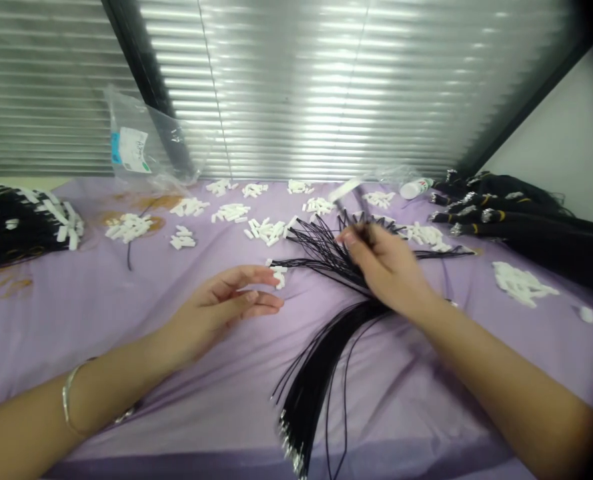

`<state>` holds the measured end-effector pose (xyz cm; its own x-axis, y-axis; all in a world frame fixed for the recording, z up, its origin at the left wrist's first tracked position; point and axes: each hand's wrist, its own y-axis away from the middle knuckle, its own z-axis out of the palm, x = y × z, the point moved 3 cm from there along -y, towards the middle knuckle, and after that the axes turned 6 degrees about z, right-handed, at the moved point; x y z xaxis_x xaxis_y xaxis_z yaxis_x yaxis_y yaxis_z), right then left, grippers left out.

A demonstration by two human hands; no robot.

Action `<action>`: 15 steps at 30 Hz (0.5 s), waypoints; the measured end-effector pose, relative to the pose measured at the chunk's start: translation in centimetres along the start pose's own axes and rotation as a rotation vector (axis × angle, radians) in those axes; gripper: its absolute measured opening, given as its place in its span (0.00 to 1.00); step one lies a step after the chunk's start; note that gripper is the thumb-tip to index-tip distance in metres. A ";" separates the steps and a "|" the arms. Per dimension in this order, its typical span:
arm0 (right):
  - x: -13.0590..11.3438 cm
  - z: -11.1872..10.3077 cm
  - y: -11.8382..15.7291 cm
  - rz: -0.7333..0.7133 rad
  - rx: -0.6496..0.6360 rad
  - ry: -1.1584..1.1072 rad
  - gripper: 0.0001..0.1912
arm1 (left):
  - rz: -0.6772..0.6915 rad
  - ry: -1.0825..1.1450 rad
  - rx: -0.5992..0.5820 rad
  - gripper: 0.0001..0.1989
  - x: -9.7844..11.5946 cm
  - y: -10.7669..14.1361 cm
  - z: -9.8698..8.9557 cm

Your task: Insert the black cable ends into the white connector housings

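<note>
My left hand point(231, 300) hovers over the purple cloth, thumb and fingers apart, holding nothing that I can see. Just past its fingertips is a small cluster of white tube-like pieces point(279, 279). My right hand point(389, 267), smeared by motion, has its fingers closed on a dark cord above a bundle of thin black cords point(321, 347). Silvery tips point(291, 447) finish the bundle's near end, which hangs toward the cloth's front edge. Its far strands point(316, 240) fan out behind the right hand, some reaching the white pieces.
Several piles of white pieces point(266, 231) dot the purple cloth point(216, 407). More black cord bundles lie at the left point(16, 220) and right point(536, 233). Toward the window blinds point(296, 87) are a clear labelled bag point(151, 147) and a white bottle point(415, 189).
</note>
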<state>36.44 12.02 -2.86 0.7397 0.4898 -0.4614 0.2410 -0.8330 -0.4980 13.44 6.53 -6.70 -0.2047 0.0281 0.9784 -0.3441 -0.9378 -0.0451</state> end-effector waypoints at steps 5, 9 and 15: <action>2.0 -1.1 -1.4 -0.024 0.192 0.361 0.24 | 0.293 -0.692 -0.105 0.09 0.1 -0.1 -0.5; 4.6 2.7 -1.2 -0.048 -0.235 0.576 0.36 | 0.377 -1.075 -0.120 0.18 -0.3 -1.7 -1.9; 5.0 4.6 -0.5 -0.057 -0.308 0.546 0.34 | 0.413 -1.287 -0.288 0.16 -0.6 -3.2 -2.0</action>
<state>37.16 16.04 -8.29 0.9148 0.4018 0.0420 0.3997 -0.8851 -0.2386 12.82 10.18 -7.54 0.5908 -0.7162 0.3716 -0.6742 -0.6912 -0.2602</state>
